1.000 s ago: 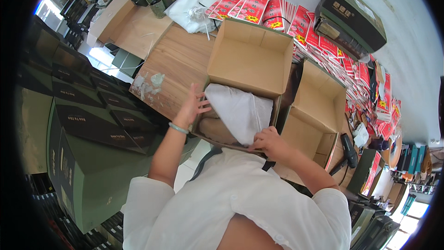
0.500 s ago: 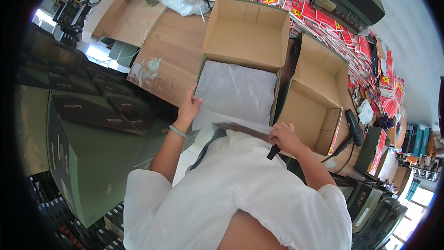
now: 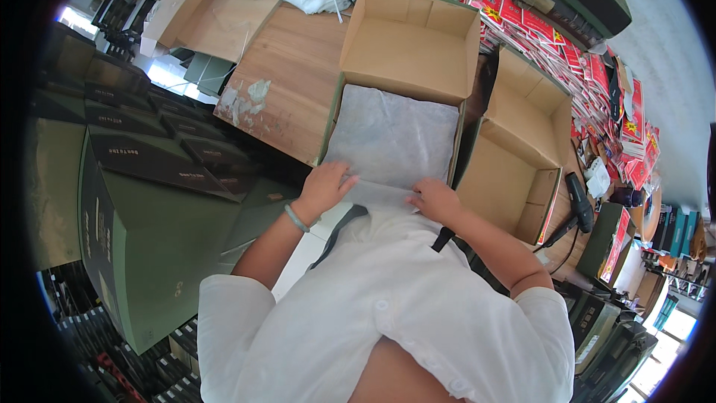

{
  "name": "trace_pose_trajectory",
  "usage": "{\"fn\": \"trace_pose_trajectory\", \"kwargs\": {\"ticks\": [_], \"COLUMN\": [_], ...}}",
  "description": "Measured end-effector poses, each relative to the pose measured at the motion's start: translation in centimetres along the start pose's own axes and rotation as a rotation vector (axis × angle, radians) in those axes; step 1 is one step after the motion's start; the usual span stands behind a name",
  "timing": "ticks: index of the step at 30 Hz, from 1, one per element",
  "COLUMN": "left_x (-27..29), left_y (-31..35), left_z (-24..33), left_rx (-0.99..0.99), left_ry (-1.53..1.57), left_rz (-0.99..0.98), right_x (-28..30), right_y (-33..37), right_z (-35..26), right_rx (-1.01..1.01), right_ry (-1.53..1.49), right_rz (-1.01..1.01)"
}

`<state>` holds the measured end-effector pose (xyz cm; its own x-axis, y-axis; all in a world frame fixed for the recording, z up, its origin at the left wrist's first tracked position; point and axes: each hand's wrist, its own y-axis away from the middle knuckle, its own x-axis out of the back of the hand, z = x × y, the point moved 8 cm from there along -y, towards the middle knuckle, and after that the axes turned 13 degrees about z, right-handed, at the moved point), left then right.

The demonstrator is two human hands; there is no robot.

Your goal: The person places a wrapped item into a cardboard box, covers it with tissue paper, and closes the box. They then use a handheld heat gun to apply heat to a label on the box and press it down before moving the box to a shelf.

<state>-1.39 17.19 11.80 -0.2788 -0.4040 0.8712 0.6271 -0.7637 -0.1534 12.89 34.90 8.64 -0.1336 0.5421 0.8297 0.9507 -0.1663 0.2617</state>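
One thin, whitish, rectangular fabric-like sheet point(image 3: 393, 134) is lying in an open, green-edged, brown-lined cardboard box point(image 3: 410, 39); my left hand point(image 3: 324, 188) and right hand point(image 3: 438, 200), fingers bent, are touching its near part; whether they are pinching, I cannot tell; for neatness, I should be keeping both sides level, easing creases outward.

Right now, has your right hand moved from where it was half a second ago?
Yes: the right hand has moved left, farther from the hair dryer.
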Motion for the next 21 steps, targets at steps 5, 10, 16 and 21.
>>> {"fn": "trace_pose_trajectory", "kwargs": {"ticks": [5, 10, 16, 21], "left_x": [-1.3, -1.7, -1.2, -1.6], "left_y": [-0.3, -0.3, 0.0, -0.1], "left_z": [-0.5, -0.7, -2.1, -2.9], "left_rx": [-0.042, 0.030, 0.090, 0.189], "left_ry": [-0.037, -0.147, -0.246, -0.170], "left_rz": [-0.091, -0.200, -0.141, -0.385], "right_x": [-1.9, 0.0, -0.7, 0.4], "right_y": [-0.4, 0.0, 0.7, 0.3], "right_z": [1.2, 0.3, 2.9, 2.5], "right_rx": [-0.021, -0.120, -0.105, -0.167], "right_ry": [0.017, 0.017, 0.186, 0.231], "right_rz": [-0.016, -0.084, 0.009, -0.094]}}
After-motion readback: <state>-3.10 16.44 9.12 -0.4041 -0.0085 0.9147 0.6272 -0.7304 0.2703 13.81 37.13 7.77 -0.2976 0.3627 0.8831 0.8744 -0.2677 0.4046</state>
